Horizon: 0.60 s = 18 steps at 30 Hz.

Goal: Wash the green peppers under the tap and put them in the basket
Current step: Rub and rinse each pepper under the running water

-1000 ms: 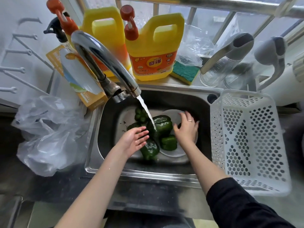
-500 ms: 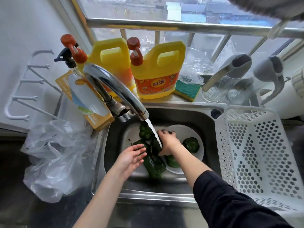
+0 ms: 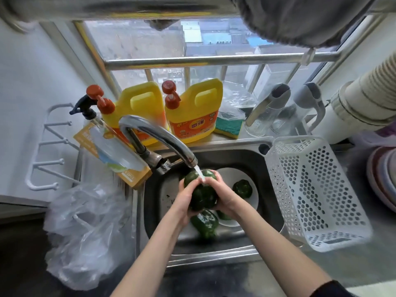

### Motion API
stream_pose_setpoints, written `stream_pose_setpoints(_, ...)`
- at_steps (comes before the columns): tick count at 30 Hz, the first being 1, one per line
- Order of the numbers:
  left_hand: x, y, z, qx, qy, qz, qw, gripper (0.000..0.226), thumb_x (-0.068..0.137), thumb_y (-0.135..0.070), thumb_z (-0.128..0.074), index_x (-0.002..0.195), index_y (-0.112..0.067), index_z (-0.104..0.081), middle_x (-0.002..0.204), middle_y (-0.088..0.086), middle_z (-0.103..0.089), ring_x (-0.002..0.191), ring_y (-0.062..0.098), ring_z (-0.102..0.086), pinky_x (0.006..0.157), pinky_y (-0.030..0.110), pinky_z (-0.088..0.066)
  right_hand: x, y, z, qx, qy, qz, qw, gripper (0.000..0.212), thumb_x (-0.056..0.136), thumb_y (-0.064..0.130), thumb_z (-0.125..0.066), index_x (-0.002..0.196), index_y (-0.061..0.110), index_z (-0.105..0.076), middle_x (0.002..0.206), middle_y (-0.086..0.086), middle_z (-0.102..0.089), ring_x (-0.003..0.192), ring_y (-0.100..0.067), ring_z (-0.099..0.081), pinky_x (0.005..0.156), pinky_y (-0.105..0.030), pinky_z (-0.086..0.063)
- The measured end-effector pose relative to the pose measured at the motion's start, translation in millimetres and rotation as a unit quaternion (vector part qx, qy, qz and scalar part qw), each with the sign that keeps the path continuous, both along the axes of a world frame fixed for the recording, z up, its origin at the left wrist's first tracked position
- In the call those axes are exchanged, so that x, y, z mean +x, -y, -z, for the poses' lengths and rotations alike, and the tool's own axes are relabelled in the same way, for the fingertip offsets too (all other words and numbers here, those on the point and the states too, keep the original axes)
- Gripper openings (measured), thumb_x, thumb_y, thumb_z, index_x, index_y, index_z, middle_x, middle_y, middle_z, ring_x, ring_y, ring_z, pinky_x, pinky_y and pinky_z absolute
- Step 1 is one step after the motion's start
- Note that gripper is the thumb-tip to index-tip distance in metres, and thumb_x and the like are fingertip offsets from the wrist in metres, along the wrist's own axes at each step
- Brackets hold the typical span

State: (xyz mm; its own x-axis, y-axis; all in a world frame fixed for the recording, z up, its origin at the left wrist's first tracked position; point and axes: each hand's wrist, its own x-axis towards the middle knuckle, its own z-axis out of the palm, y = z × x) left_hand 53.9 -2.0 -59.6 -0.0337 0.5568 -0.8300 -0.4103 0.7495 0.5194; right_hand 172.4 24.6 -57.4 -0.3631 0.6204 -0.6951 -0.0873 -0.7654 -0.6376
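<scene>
Sink (image 3: pixel 270 159), hands (image 3: pixel 205 196) gripping pepper (image 3: pixel 202 197), tap (image 3: pixel 158 133)

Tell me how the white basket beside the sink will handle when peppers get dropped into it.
The white basket looks like thin perforated plastic, so probably light and slightly flexible. It sits tilted against the sink rim, so it may shift or rock.

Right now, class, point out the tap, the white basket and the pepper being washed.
tap (image 3: pixel 162 136), head view, top of the curved spout.
white basket (image 3: pixel 317 189), head view, perforated side wall.
held pepper (image 3: pixel 203 197), head view, dark skin between the hands.

Dark green peppers (image 3: pixel 202 198), white perforated basket (image 3: pixel 310 189), 2 yellow bottles (image 3: pixel 192 112)
</scene>
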Motion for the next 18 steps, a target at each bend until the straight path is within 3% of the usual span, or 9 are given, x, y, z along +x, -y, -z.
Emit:
stream_pose_setpoints(4, 8.7, -5.6, -12.6, 0.081, -0.044, 0.006, 0.996, 0.037, 0.091, -0.036, -0.057, 0.126, -0.028, -0.047, 0.12, 0.009, -0.062, 0.106, 0.024, -0.061, 0.09, 0.047, -0.053, -3.9, -0.7, -0.9, 0.008, 0.036, 0.075, 0.996, 0.032, 0.087, 0.045, -0.062, 0.113, 0.028, -0.052, 0.118, -0.01, -0.061, 0.105, -0.024, -0.062, 0.081, -0.047, -0.056)
stream_pose_setpoints(6, 2.8, -7.5, -18.5, 0.101, -0.037, 0.017, 0.994, 0.04, 0.093, -0.04, -0.052, 0.127, -0.02, -0.05, 0.119, 0.01, -0.063, 0.103, 0.021, -0.062, 0.091, 0.044, -0.052, 0.8, -3.8, -4.8, -0.004, 0.028, 0.074, 0.997, 0.044, 0.082, 0.053, -0.062, 0.118, 0.03, -0.052, 0.125, -0.009, -0.06, 0.111, -0.027, -0.06, 0.084, -0.053, -0.055)
stream_pose_setpoints(9, -3.5, -7.9, -21.6, 0.062, 0.028, -0.041, 0.997, 0.04, 0.09, -0.052, -0.05, 0.109, -0.02, -0.066, 0.106, 0.01, -0.07, 0.098, 0.024, -0.064, 0.084, 0.041, -0.053, 5.0, -9.4, -13.2, -0.065, 0.004, 0.051, 0.997, 0.051, 0.085, 0.061, -0.053, 0.125, 0.03, -0.052, 0.125, -0.012, -0.058, 0.112, -0.031, -0.057, 0.084, -0.056, -0.053)
stream_pose_setpoints(12, -1.8, -11.5, -24.1, 0.027, 0.07, -0.091, 0.993, 0.036, 0.091, -0.049, -0.049, 0.092, -0.019, -0.069, 0.091, 0.012, -0.07, 0.088, 0.029, -0.065, 0.08, 0.043, -0.052, 1.2, -17.5, -19.5, -0.088, 0.05, 0.052, 0.994, 0.05, 0.087, 0.064, -0.048, 0.113, 0.024, -0.059, 0.119, -0.014, -0.061, 0.107, -0.033, -0.06, 0.086, -0.055, -0.054)
stream_pose_setpoints(14, -0.7, -10.8, -25.7, 0.015, 0.078, -0.085, 0.993, 0.034, 0.088, -0.046, -0.053, 0.103, -0.017, -0.065, 0.099, 0.016, -0.068, 0.093, 0.033, -0.063, 0.088, 0.05, -0.051, 1.0, -25.3, -18.2, -0.017, 0.182, 0.033, 0.983, 0.048, 0.088, 0.063, -0.042, 0.101, 0.021, -0.061, 0.111, -0.011, -0.062, 0.105, -0.033, -0.06, 0.087, -0.054, -0.054)
stream_pose_setpoints(16, -1.3, -9.8, -25.5, 0.016, 0.073, -0.069, 0.995, 0.047, 0.083, -0.043, -0.061, 0.122, -0.017, -0.056, 0.114, 0.019, -0.063, 0.101, 0.035, -0.061, 0.083, 0.051, -0.054, 5.4, -33.2, -14.8, 0.127, 0.323, -0.006, 0.938, 0.04, 0.095, 0.049, -0.036, 0.096, 0.016, -0.058, 0.095, -0.005, -0.061, 0.099, -0.028, -0.058, 0.09, -0.049, -0.051)
stream_pose_setpoints(17, -0.2, -9.6, -25.1, 0.021, 0.06, -0.062, 0.996, 0.051, 0.082, -0.041, -0.063, 0.126, -0.018, -0.052, 0.119, 0.018, -0.061, 0.103, 0.035, -0.061, 0.078, 0.049, -0.055, 6.1, -36.1, -15.3, 0.17, 0.329, -0.014, 0.929, 0.036, 0.098, 0.043, -0.036, 0.098, 0.015, -0.059, 0.091, -0.001, -0.06, 0.097, -0.026, -0.057, 0.09, -0.044, -0.049)
stream_pose_setpoints(18, 1.2, -10.2, -25.9, 0.031, 0.033, -0.056, 0.997, 0.048, 0.084, -0.038, -0.063, 0.127, -0.02, -0.051, 0.119, 0.016, -0.06, 0.102, 0.033, -0.06, 0.073, 0.046, -0.056, 5.0, -37.0, -17.2, 0.174, 0.285, -0.009, 0.943, 0.035, 0.1, 0.041, -0.037, 0.103, 0.015, -0.06, 0.092, 0.002, -0.06, 0.099, -0.023, -0.057, 0.092, -0.042, -0.048)
